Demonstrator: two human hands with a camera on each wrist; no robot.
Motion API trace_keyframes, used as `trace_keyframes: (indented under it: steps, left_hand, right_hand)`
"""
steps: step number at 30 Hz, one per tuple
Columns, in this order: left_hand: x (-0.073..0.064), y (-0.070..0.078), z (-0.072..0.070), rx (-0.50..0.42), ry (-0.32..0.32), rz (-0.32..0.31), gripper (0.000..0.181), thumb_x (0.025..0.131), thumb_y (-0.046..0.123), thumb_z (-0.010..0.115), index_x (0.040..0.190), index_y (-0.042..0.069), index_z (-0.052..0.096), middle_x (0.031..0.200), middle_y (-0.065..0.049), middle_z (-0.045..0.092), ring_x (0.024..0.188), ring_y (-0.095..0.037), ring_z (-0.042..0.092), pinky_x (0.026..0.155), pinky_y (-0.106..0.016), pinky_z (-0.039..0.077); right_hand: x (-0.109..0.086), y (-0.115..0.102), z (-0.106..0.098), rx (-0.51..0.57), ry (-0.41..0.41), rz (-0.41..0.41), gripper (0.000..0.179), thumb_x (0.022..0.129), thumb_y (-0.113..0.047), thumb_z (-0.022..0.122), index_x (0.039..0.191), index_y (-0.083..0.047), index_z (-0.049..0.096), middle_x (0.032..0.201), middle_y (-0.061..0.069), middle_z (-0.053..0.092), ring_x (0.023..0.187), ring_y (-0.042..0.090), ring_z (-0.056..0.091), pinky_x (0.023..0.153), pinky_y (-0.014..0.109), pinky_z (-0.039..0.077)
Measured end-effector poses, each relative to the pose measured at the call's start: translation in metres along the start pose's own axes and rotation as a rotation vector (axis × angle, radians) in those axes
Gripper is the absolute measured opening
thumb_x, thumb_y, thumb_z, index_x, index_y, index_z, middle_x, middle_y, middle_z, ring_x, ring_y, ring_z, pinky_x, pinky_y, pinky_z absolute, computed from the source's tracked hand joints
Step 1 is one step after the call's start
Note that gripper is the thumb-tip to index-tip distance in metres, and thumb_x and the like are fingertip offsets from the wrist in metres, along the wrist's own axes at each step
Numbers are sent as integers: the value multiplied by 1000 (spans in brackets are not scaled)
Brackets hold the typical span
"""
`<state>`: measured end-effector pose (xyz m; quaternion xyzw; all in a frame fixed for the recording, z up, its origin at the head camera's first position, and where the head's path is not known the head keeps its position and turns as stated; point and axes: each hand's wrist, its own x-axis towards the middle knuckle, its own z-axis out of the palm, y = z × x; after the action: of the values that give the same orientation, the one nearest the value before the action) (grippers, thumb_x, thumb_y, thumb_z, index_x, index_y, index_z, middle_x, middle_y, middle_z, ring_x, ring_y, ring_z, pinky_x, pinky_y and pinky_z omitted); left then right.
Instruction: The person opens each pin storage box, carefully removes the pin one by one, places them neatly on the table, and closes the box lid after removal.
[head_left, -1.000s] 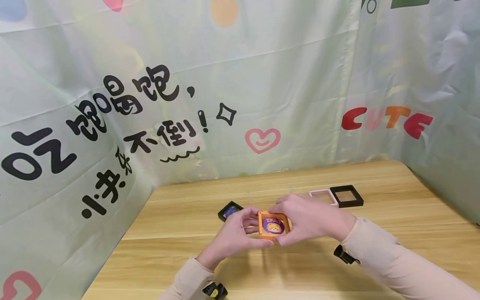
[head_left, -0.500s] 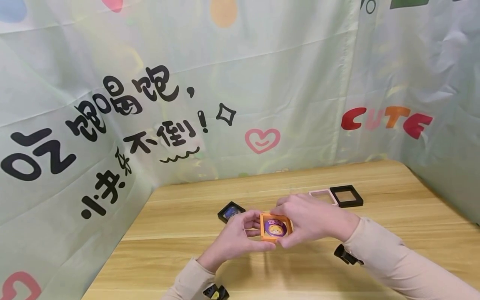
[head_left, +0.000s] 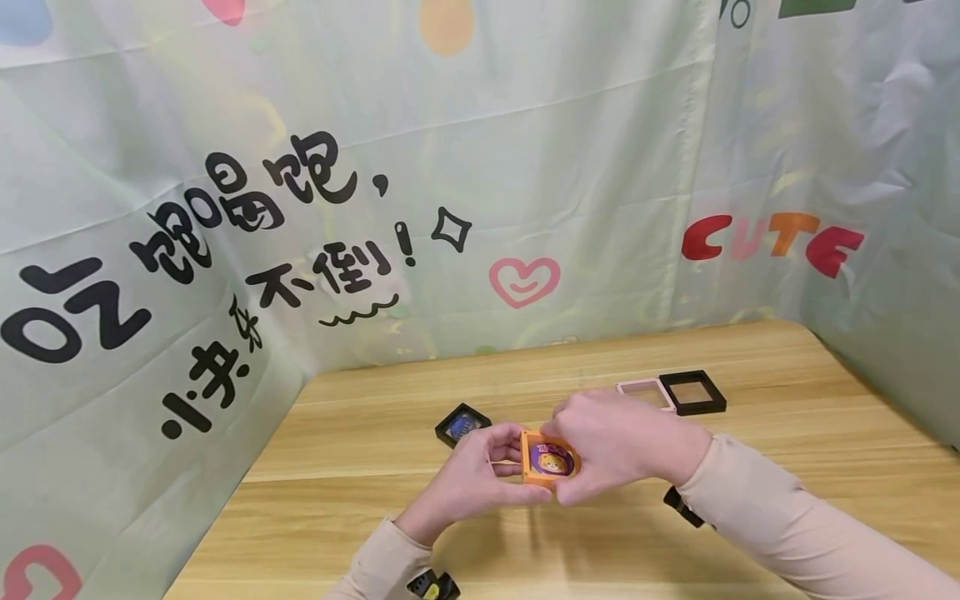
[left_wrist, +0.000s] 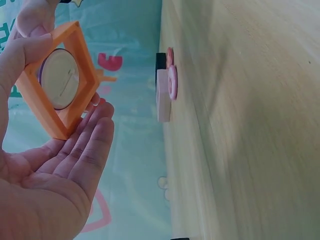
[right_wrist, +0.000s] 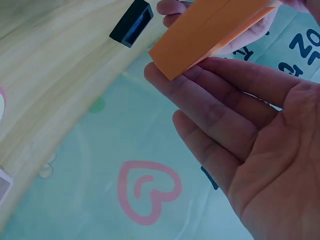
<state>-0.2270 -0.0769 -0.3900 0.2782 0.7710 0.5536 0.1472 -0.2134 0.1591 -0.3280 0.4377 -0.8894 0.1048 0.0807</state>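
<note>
Both hands hold an orange square display frame (head_left: pixel 527 460) tilted above the table. Inside it sits a round purple badge (head_left: pixel 553 461) with a yellow cartoon bear face. My left hand (head_left: pixel 476 475) grips the left side between thumb and fingers. At the opposite side my right hand (head_left: pixel 618 442) pinches the frame, covering its right edge. In the left wrist view the badge's pale back (left_wrist: pixel 59 80) shows a pin. The right wrist view shows the frame's flat outer side (right_wrist: pixel 200 35) against the right fingers (right_wrist: pixel 210 110).
Behind my left hand lies a black frame (head_left: pixel 451 419) with a blue badge (head_left: pixel 461 427). A pink frame (head_left: pixel 637 382) and another black frame (head_left: pixel 717 400) adjoin at the back right. Round pink items (left_wrist: pixel 173 82) lie near those in the left wrist view. Printed cloth (head_left: pixel 585 192) borders the wooden table (head_left: pixel 360 417).
The orange frame has shifted slightly right and down, and it is turned a little. Both hands keep their hold and move with it. Things on the table stay put.
</note>
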Motion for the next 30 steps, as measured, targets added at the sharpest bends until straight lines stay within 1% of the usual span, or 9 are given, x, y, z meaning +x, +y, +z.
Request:
trace_keyframes:
  steps: [3,8,13,20,24,30]
  left_hand:
    - [0,0,0,4,-1,-1,53,81,9,93,128,4,68,113,0,76,100,-11,75,95,-24,63]
    - [1,0,-1,2,-11,-9,52,81,9,93,127,6,69,112,1,76,100,-11,75,94,-23,63]
    - [1,-1,0,4,-11,-8,53,81,8,93,128,5,68,112,1,76,100,-11,75,94,-23,63]
    - [1,-2,3,-39,-21,-13,52,82,5,91,128,5,68,112,0,76,101,-10,75,94,-24,64]
    - [2,-2,3,-60,-30,-19,52,82,3,91,129,4,68,111,0,75,100,-10,75,95,-24,63]
    - [3,-2,3,-68,-35,-28,53,82,2,90,130,4,68,112,0,75,101,-11,74,94,-23,63]
  right_hand:
    - [1,-1,0,3,-8,-10,27,73,-41,79,71,-27,56,60,-20,43,49,-6,35,41,15,28]
    - [3,-2,-1,38,-28,-22,26,73,-37,78,70,-27,55,57,-23,39,47,-10,30,40,14,25]
    - [4,-2,-1,45,-37,-18,26,71,-36,78,69,-25,55,58,-22,39,48,-9,29,41,14,25]
    - [4,-1,-1,58,-59,-1,27,70,-36,77,67,-24,54,58,-21,36,49,-7,28,42,15,23]
    - [3,0,-3,95,-78,5,26,71,-34,77,66,-22,54,57,-21,33,49,-7,25,42,15,21]
    - [3,1,-5,118,-83,12,29,71,-32,77,64,-25,49,56,-22,29,48,-8,23,43,16,19]
